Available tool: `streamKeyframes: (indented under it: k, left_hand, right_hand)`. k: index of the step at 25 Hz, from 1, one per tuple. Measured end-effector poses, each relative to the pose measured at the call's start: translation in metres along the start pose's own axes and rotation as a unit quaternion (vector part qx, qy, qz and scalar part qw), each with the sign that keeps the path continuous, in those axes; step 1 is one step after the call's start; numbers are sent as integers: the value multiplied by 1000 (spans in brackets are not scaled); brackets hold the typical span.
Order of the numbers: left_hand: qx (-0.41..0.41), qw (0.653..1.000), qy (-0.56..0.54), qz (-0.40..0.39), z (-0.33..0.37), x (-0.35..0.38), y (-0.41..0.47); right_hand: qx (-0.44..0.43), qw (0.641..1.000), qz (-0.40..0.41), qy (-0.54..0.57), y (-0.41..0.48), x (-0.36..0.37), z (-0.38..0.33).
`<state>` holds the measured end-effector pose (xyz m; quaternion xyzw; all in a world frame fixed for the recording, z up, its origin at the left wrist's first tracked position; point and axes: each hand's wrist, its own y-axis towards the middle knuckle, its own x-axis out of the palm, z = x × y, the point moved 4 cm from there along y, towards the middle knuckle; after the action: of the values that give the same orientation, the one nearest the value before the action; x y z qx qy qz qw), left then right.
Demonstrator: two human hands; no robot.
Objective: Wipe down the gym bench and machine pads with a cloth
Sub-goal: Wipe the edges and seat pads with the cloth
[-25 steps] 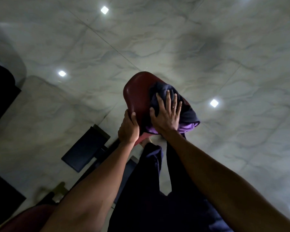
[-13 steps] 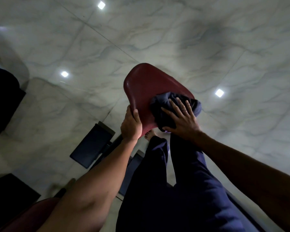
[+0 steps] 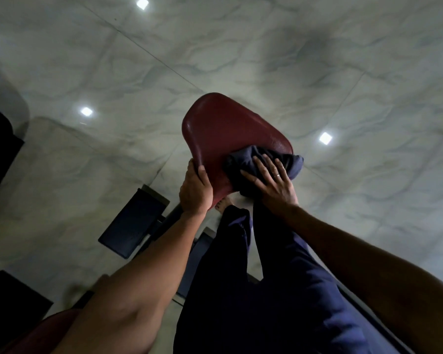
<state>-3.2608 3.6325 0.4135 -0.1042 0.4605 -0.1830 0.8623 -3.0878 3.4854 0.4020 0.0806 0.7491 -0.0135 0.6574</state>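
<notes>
Left hand [image 3: 196,190] grips the red pad [image 3: 230,139] at its near-left edge, steadying it. Right hand [image 3: 271,182] lies flat, fingers spread, pressing the bunched cloth [image 3: 264,162] onto the pad's right corner. Cloth is soft and light and the pad looks slick, so palm pressure beats pinching.

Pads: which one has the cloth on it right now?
The upper red pad, where the right hand presses the dark cloth and the left hand grips the edge; the dark blue pad lower left lies untouched.

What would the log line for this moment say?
phase: wipe red pad | left hand: grips pad edge | right hand: presses dark cloth onto pad
</notes>
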Motion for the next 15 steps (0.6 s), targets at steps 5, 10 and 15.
streamKeyframes:
  k: [5, 10, 15]
  left_hand:
    - [14, 999, -36, -10, -4, -1, 1]
    - [201, 977, 77, 16, 5, -5, 2]
    - [265, 951, 157, 5, 15, 2, 4]
  right_hand:
    - [48, 996, -23, 67, 28, 11, -71]
    - [28, 997, -14, 68, 16, 9, -42]
    - [236, 963, -1, 130, -14, -3, 2]
